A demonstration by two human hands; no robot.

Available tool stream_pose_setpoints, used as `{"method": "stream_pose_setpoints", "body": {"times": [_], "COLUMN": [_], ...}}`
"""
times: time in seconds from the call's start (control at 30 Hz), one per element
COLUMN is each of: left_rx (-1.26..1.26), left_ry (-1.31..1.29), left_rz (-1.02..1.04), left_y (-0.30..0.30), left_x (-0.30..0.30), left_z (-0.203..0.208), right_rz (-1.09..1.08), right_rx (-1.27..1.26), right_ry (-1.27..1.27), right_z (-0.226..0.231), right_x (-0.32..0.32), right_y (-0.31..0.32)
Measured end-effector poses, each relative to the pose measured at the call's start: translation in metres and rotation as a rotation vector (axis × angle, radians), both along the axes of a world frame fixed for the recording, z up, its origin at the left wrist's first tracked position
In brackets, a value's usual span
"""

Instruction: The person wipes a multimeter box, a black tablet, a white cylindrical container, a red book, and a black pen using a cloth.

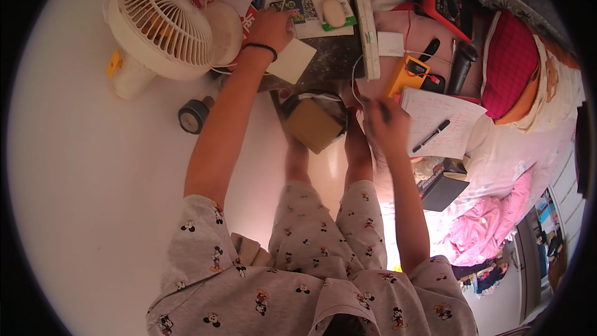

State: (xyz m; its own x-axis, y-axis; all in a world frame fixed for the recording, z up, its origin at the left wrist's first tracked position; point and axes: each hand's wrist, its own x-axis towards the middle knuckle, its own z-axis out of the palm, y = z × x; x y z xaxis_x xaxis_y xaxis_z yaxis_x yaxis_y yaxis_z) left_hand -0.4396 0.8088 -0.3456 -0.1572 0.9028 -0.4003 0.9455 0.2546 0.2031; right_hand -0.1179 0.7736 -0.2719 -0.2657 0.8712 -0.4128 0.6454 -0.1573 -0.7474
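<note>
My left hand [272, 30], with a black band at the wrist, reaches over the dark low table [329, 56]. Its fingers are curled, and a thin white cable [285, 1] runs up from them. Just below that hand lies a square cream paper [292, 61]. My right hand [387, 126], somewhat blurred, is closed beside the notebook [443, 118]. From its fingers a white cord [354, 82] bends up toward the long white power strip [368, 37]. A pale oval object [334, 12] rests on a green-edged card between the left hand and the strip.
A white fan [165, 25] stands at the left, with a dark round object [194, 116] below it. Between my legs is a box with a tan top [316, 123]. At the right are a multimeter [448, 9], a yellow device [406, 76], a black pen [431, 135] and a red cushion [510, 65].
</note>
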Motion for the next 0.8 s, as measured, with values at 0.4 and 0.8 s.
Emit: {"method": "stream_pose_setpoints", "body": {"times": [0.4, 0.8], "left_rx": [0.344, 0.317], "left_ry": [-0.092, 0.041], "left_rz": [0.167, 0.218], "left_y": [-0.023, -0.079], "left_x": [0.013, 0.044], "left_z": [0.017, 0.025], "right_rz": [0.265, 0.643], "right_rx": [0.103, 0.297], "right_ry": [-0.229, -0.35], "right_z": [-0.054, -0.079], "right_x": [-0.18, -0.191], "right_y": [0.049, 0.078]}}
